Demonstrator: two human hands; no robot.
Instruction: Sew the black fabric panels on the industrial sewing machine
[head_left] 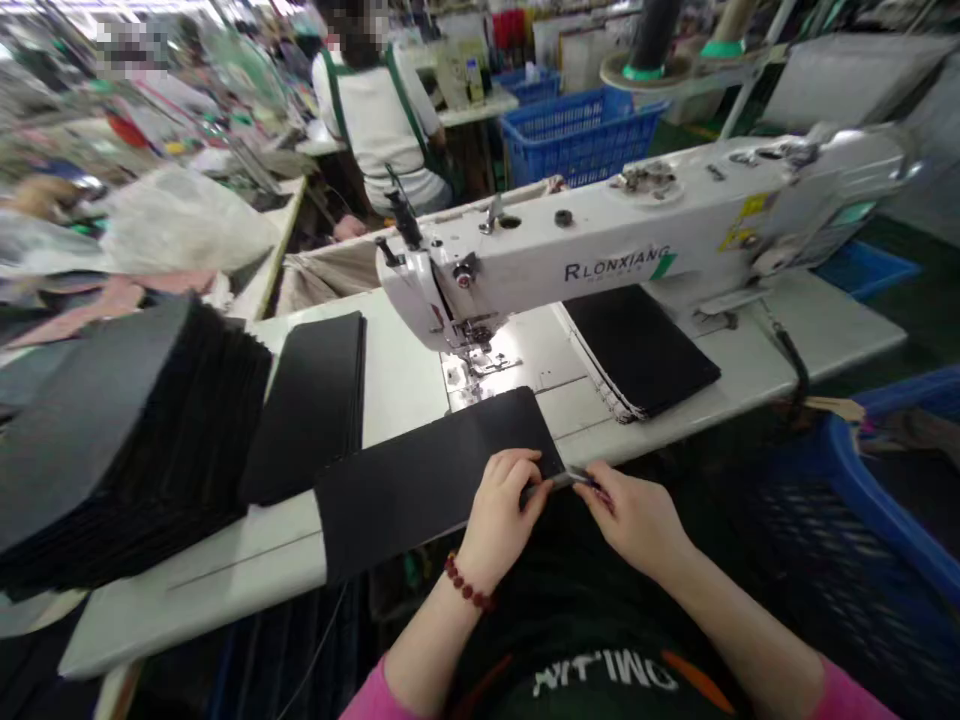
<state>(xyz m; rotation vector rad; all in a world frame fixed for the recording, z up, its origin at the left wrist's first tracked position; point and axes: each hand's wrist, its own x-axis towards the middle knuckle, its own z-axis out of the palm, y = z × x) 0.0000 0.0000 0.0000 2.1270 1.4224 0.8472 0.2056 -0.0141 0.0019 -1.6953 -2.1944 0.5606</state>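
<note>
A black rectangular panel lies at the table's front edge, just before the needle area of the white sewing machine. At the panel's near right corner my left hand is closed, its fingertips pinching the edge and a thin greyish strip. Close by on the right, my right hand is closed on a small dark tool whose tip meets the strip; the tool is mostly hidden by the fingers.
Stacks of black panels stand at left and beside it. Another black stack with a pale edge lies under the machine arm. Blue baskets are at right and behind. A person sits beyond the machine.
</note>
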